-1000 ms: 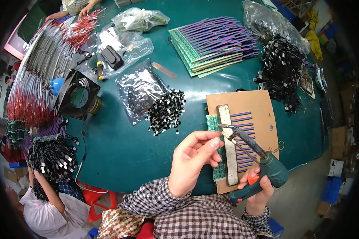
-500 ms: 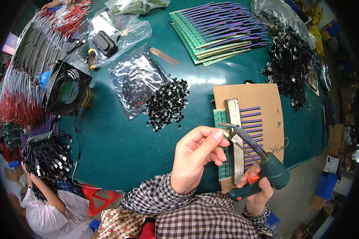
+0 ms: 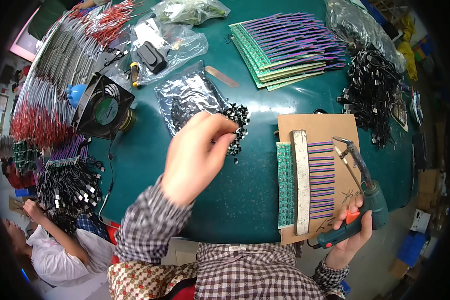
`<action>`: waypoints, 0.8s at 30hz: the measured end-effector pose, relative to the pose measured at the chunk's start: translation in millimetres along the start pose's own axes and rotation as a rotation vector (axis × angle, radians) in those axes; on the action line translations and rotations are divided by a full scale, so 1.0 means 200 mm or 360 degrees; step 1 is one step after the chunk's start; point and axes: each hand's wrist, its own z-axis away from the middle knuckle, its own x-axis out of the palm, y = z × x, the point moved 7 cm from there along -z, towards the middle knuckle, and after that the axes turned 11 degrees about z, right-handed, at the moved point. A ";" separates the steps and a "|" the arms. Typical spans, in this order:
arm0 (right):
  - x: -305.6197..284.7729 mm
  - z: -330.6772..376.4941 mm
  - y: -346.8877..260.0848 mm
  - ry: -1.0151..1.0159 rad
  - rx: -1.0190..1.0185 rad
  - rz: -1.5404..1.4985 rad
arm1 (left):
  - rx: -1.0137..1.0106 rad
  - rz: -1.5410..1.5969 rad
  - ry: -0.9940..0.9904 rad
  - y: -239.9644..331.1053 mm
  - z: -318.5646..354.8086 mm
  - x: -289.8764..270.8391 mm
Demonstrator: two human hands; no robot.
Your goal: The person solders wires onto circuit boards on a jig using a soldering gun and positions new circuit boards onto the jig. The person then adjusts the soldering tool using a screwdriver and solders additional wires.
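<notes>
My left hand (image 3: pixel 197 155) is over the near side of a pile of small black parts with metal pins (image 3: pixel 240 117). Its thumb and forefinger are drawn together; anything between them is too small to make out. In my right hand (image 3: pixel 355 232) is a green soldering gun (image 3: pixel 377 205) with an orange trigger, its bent tip and thin feed tube pointing up and left over a brown board (image 3: pixel 342 130). On that board lies a green circuit panel (image 3: pixel 285 185) with striped wires (image 3: pixel 321 180) running right. A worn metal bar (image 3: pixel 301 182) lies across them.
Wired circuit panels (image 3: pixel 265 65) are stacked at the back, beside a heap of black cables (image 3: pixel 370 90). A clear bag (image 3: pixel 185 95) lies behind the pile. A fan (image 3: pixel 105 107) and bundled wires (image 3: pixel 45 115) stand left, near another person (image 3: pixel 60 250).
My left hand has moved left and away from the soldering tip to the pile of black parts. My right hand has drawn the soldering gun to the right, off the metal bar.
</notes>
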 end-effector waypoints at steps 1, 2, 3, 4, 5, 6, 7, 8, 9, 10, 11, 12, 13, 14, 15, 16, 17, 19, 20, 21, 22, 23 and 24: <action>0.01 -0.01 0.01 -0.0070 0.0031 -0.0026 | 0.0122 -0.0103 -0.0037 -0.01 -0.05 0.05; 0.01 -0.01 0.03 -0.0101 0.0064 -0.0028 | 0.0126 -0.0150 -0.0079 -0.04 -0.11 0.12; 0.01 -0.01 0.03 -0.0135 0.0056 -0.0024 | 0.0141 -0.0243 -0.0056 -0.07 -0.16 0.17; 0.02 0.00 0.03 -0.0175 0.0044 -0.0047 | 0.0156 -0.0334 -0.0038 -0.09 -0.20 0.21; 0.01 0.00 0.03 -0.0139 0.0033 -0.0032 | 0.0166 -0.0339 -0.0036 -0.12 -0.22 0.24; -0.01 0.01 0.03 -0.0098 0.0022 -0.0019 | 0.0138 -0.0425 -0.0020 -0.14 -0.24 0.27; -0.01 0.01 0.03 -0.0101 0.0039 -0.0133 | 0.0080 -0.0512 -0.0013 -0.17 -0.25 0.29; -0.03 0.01 0.03 -0.0066 0.0053 -0.0102 | 0.0106 -0.0512 -0.0012 -0.18 -0.25 0.30; -0.03 0.01 0.03 -0.0058 0.0056 -0.0099 | 0.0086 -0.0566 0.0004 -0.19 -0.25 0.30; -0.04 0.00 0.03 -0.0051 0.0058 -0.0097 | 0.0066 -0.0621 0.0022 -0.19 -0.25 0.30; -0.05 0.00 0.04 -0.0052 0.0056 -0.0100 | 0.0067 -0.0637 0.0027 -0.19 -0.24 0.30; -0.05 0.00 0.04 -0.0058 0.0057 -0.0108 | 0.0071 -0.0641 0.0029 -0.18 -0.24 0.30; -0.05 0.00 0.05 -0.0061 0.0065 -0.0135 | 0.0098 -0.0606 0.0053 -0.17 -0.24 0.29; -0.06 0.00 0.05 -0.0067 0.0052 -0.0120 | 0.0125 -0.0569 0.0076 -0.16 -0.23 0.28; -0.06 0.00 0.05 -0.0074 0.0054 -0.0106 | 0.0249 -0.0505 0.0158 -0.12 -0.22 0.25; -0.06 0.00 0.05 -0.0079 0.0057 -0.0091 | 0.0275 -0.0508 0.0170 -0.10 -0.21 0.23; -0.06 0.00 0.05 -0.0072 0.0060 -0.0094 | 0.0161 -0.0340 0.0208 -0.12 -0.20 0.20; -0.05 0.01 0.05 -0.0050 0.0043 -0.0097 | -0.0142 0.0019 0.0232 -0.18 -0.18 0.13; -0.05 0.00 0.05 -0.0036 0.0069 -0.0056 | -0.0238 0.0233 0.0186 -0.19 -0.16 0.11; -0.03 0.00 0.05 -0.0054 0.0061 -0.0035 | -0.0433 0.0679 0.0156 -0.22 -0.15 0.11; -0.01 0.00 0.04 -0.0073 0.0051 -0.0012 | -0.0625 0.1126 0.0118 -0.24 -0.13 0.12; 0.00 -0.01 0.04 -0.0081 0.0049 -0.0010 | -0.0642 0.1310 0.0043 -0.22 -0.10 0.11; 0.03 -0.01 0.03 -0.0089 0.0038 0.0027 | -0.0637 0.1312 0.0048 -0.19 -0.07 0.09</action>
